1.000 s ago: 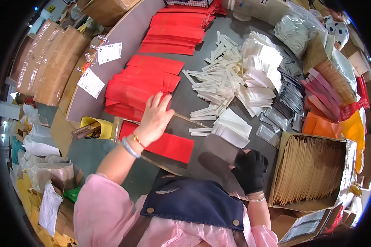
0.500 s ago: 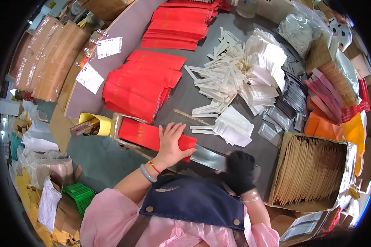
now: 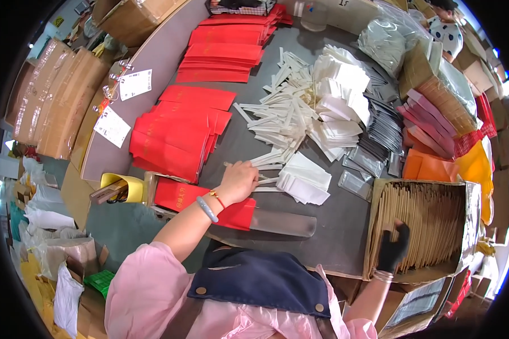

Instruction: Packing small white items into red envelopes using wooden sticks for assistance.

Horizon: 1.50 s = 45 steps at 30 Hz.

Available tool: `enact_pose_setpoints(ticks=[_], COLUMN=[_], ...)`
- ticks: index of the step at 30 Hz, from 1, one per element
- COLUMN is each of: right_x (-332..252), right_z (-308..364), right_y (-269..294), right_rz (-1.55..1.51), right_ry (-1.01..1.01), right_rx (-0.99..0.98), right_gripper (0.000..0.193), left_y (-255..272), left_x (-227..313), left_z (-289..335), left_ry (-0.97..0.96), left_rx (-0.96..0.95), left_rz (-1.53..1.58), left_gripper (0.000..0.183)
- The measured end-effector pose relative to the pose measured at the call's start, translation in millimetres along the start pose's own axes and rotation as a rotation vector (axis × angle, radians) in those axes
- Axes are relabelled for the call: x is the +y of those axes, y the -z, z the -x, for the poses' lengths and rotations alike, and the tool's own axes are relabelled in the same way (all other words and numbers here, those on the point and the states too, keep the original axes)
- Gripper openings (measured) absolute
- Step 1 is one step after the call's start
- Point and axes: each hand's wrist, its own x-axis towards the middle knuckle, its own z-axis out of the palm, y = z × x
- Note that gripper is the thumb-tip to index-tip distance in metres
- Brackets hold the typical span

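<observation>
Head view, near to far. Near the edge of the bench (image 3: 339,246), the black-gloved right hand (image 3: 392,248) is set over the box (image 3: 473,226), fingers bent at the brown cards (image 3: 432,226); its grip looks narrow, but whether a card is held cannot be told. Leftward, the red packet (image 3: 237,215) is laid flat on the bench, crossed by the left forearm; past its right end a clear strip (image 3: 282,222) is exposed, tucked inside or lying under, unclear. Just beyond, the bare left hand (image 3: 236,182) is placed at the thin ends of the white tags (image 3: 303,179); grip narrow, a hold unconfirmed. Step judged: picking, from both sides at once. Next, a light pinch seems called for, one piece parted from its neighbours. Farther off: red stacks (image 3: 172,138), dark sleeves (image 3: 383,131), clear bag (image 3: 385,44).
</observation>
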Motion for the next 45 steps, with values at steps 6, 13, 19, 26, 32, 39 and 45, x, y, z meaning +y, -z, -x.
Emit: enact_pose_setpoints(ticks=[6,13,19,26,32,39,45], right_x=[80,97,105,38,-85,-112,-103], right_z=[5,11,20,12,0,7,9], right_y=[61,53,52,42,3,-35,-38], right_rz=[0.4,0.469,0.454,-0.24,-0.204,-0.325,-0.317], right_ry=[-0.347,-0.384,-0.429,-0.214,0.091,0.105,0.106], right_rx=[0.0,-0.093,0.024,0.145,-0.417,-0.731,-0.749], right_gripper=[0.036,0.037,0.039,0.023,0.02,0.025,0.026], left_y=[20,-13,-14,-5,41,13,23], left_x=[27,79,76,75,79,69,69], left_z=[-3,-39,-37,-28,16,46,43], left_ry=[-0.132,-0.391,-0.428,-0.439,-0.047,-0.308,-0.422], left_rx=[0.278,0.28,0.299,0.252,-0.338,0.024,0.052], left_rz=[0.055,0.157,0.179,0.177,0.638,0.076,-0.042], left_gripper=[0.013,0.023,0.024,0.02,0.014,0.028,0.047])
